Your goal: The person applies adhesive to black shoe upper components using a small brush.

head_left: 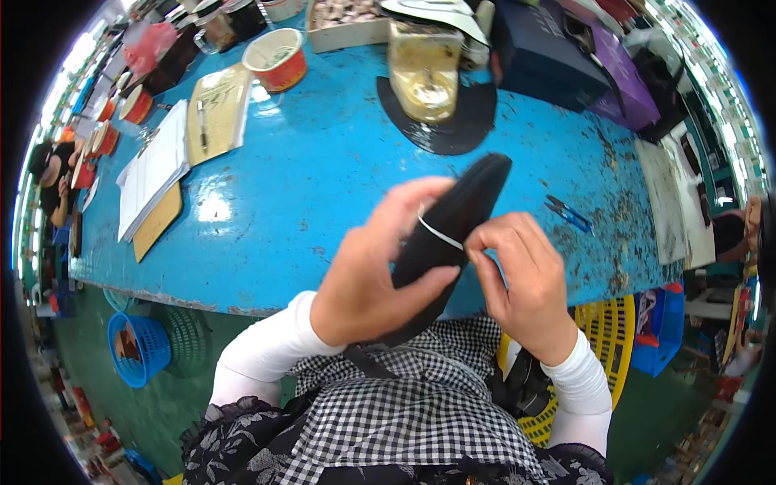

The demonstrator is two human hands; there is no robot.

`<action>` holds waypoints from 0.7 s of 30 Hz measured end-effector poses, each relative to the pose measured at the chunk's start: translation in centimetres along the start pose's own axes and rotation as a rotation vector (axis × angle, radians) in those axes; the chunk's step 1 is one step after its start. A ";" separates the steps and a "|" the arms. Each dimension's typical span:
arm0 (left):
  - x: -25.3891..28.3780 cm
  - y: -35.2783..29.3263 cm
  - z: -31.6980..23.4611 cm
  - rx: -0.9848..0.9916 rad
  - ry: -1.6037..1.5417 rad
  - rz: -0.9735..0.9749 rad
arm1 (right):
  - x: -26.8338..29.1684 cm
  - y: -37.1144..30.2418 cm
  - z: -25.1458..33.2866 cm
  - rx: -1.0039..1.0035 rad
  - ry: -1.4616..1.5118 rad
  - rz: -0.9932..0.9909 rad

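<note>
Now the left hand (368,279) clasps the long black bundle (469,202) above the blue table's (323,202) near edge, apparently bracing it at a tilt so the right hand (525,271), fingertips pinched together, can grip the white band (440,233) across it. Blue-handled snips (571,213) lie toward the right edge, seemingly obstructing neither hand.

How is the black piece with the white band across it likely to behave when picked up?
The black piece is probably fairly stiff: its tip juts past the left hand without drooping. It seems unlikely to roll far, given its long, tapered shape.
</note>
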State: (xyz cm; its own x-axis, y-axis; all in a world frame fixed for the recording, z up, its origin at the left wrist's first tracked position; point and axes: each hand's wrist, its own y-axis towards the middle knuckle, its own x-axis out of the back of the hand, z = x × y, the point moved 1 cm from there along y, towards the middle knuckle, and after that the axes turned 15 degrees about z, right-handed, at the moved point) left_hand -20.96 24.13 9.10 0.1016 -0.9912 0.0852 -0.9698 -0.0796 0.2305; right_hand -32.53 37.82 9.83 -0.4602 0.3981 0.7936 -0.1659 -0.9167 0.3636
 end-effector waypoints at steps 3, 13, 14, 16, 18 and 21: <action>1.4 -1.6 0.3 -0.022 0.268 -0.047 | -1.2 0.9 1.2 0.077 0.296 0.116; 5.0 -8.1 -0.9 -0.155 0.646 -0.248 | -6.0 7.0 5.3 0.175 0.110 0.180; 5.5 -8.4 -1.2 -0.174 0.684 -0.279 | -6.6 7.2 5.1 0.123 0.281 0.183; 7.3 -10.0 -2.2 -0.025 0.543 -0.274 | -6.9 8.0 5.0 -0.035 0.645 0.285; 9.0 -11.1 -2.7 0.166 0.272 -0.232 | -6.7 8.7 4.8 -0.240 0.977 0.374; 11.2 -13.5 -3.2 0.266 0.139 -0.117 | -6.4 10.4 3.5 -0.356 0.886 0.257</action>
State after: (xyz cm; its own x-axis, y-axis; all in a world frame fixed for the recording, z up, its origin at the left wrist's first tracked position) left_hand -5.99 14.43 10.04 0.2271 -0.9511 0.2094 -0.9719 -0.2350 -0.0130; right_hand -28.24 25.86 10.19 -0.9813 0.1482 0.1230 -0.1555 -0.9865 -0.0521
